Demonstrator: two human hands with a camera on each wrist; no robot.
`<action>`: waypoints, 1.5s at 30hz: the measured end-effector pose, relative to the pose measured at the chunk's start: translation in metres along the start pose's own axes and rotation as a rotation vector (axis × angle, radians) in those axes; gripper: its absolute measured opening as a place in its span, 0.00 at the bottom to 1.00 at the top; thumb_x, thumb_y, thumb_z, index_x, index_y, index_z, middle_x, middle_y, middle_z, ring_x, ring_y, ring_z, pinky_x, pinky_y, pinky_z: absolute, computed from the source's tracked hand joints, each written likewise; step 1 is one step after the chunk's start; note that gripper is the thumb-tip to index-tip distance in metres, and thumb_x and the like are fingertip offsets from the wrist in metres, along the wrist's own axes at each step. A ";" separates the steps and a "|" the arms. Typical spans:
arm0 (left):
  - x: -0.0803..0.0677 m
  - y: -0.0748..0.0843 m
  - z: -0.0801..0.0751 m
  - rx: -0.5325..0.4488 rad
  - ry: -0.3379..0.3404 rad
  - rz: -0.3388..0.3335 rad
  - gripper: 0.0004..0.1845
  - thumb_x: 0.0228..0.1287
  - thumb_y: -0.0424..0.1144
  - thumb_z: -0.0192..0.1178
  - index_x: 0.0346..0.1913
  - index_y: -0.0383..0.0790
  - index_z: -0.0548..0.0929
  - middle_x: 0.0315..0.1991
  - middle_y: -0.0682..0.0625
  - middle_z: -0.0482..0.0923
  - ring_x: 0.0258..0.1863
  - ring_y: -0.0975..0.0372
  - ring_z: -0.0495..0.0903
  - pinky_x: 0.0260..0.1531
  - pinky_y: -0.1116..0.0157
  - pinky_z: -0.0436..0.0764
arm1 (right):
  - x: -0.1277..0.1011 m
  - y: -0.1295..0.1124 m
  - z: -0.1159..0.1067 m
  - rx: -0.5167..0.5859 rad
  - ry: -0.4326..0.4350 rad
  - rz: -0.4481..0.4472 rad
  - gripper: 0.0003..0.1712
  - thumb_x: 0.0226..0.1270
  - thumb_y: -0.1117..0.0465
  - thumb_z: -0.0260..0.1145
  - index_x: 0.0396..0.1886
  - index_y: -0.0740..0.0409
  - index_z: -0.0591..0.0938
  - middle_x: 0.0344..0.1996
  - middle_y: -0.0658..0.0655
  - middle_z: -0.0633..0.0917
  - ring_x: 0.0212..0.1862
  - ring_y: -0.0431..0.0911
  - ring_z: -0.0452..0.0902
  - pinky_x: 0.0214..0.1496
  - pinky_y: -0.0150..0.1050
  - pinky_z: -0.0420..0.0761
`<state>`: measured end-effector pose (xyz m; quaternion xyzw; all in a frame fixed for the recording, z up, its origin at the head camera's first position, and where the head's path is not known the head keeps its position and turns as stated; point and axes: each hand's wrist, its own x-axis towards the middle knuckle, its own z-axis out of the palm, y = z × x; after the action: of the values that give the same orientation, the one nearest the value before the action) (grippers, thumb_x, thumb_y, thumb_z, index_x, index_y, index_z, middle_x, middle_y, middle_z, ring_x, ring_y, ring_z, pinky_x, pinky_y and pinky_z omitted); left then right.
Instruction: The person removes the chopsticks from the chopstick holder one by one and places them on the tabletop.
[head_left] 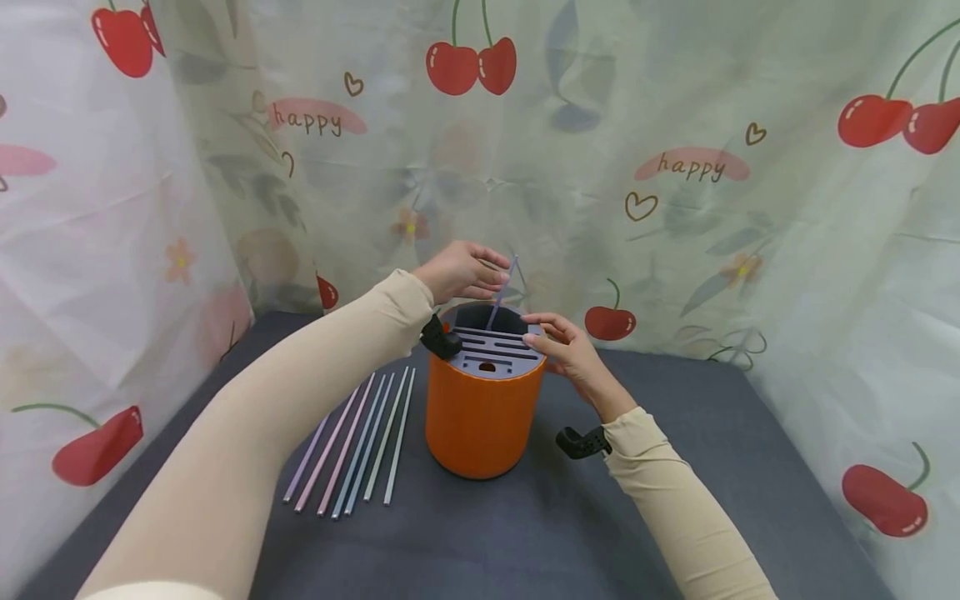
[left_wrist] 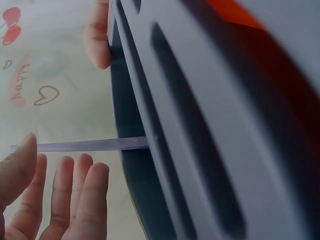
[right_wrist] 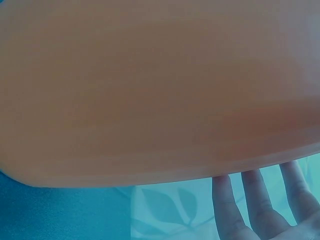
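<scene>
An orange knife holder [head_left: 483, 417] stands upright, its grey top [head_left: 495, 350] cut with long slots and a dark open compartment at the back. My left hand [head_left: 468, 271] is over that compartment, thumb and a fingertip pinching a purple straw [left_wrist: 85, 145] near its upper end while the other fingers stay loosely extended. The straw slants, its lower part hidden inside the compartment. My right hand [head_left: 572, 354] grips the holder's right rim, thumb on the top; three fingers [right_wrist: 256, 192] lie against the outer wall in the right wrist view.
Several pink, blue, purple and pale green straws [head_left: 352, 450] lie side by side on the dark grey table [head_left: 480, 542], left of the holder. A curtain [head_left: 480, 183] with cherries and the word happy hangs behind and at both sides. Each wrist carries a black camera mount [head_left: 583, 442].
</scene>
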<state>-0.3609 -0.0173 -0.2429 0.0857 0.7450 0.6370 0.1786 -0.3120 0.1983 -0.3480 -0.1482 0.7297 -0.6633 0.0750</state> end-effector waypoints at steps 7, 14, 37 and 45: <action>0.001 0.000 0.004 0.068 0.007 -0.031 0.19 0.63 0.25 0.61 0.57 0.33 0.78 0.45 0.42 0.79 0.33 0.61 0.80 0.54 0.59 0.82 | 0.002 -0.001 0.003 0.002 -0.009 -0.007 0.16 0.69 0.56 0.63 0.55 0.45 0.77 0.64 0.59 0.71 0.56 0.49 0.74 0.58 0.54 0.79; 0.003 0.000 0.004 0.119 0.017 -0.039 0.15 0.61 0.23 0.61 0.51 0.31 0.81 0.44 0.42 0.81 0.34 0.60 0.80 0.52 0.60 0.83 | 0.003 -0.002 0.005 -0.005 -0.013 -0.016 0.16 0.70 0.56 0.63 0.56 0.46 0.77 0.64 0.62 0.70 0.53 0.47 0.76 0.58 0.53 0.79; -0.103 0.057 -0.129 -0.494 0.314 0.435 0.27 0.50 0.24 0.69 0.56 0.41 0.81 0.34 0.46 0.80 0.31 0.59 0.84 0.32 0.68 0.86 | 0.001 -0.001 0.002 0.005 -0.008 -0.010 0.17 0.69 0.57 0.63 0.56 0.46 0.77 0.66 0.59 0.69 0.56 0.47 0.74 0.55 0.48 0.80; -0.093 -0.058 -0.177 -0.164 0.311 0.229 0.34 0.61 0.24 0.62 0.70 0.31 0.64 0.27 0.55 0.85 0.28 0.67 0.84 0.32 0.72 0.85 | -0.001 -0.001 0.003 0.011 -0.004 -0.013 0.17 0.69 0.58 0.63 0.56 0.48 0.76 0.63 0.60 0.71 0.53 0.47 0.76 0.53 0.46 0.81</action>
<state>-0.3357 -0.2229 -0.2633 0.0560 0.6947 0.7171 -0.0057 -0.3103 0.1958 -0.3471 -0.1537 0.7249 -0.6675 0.0732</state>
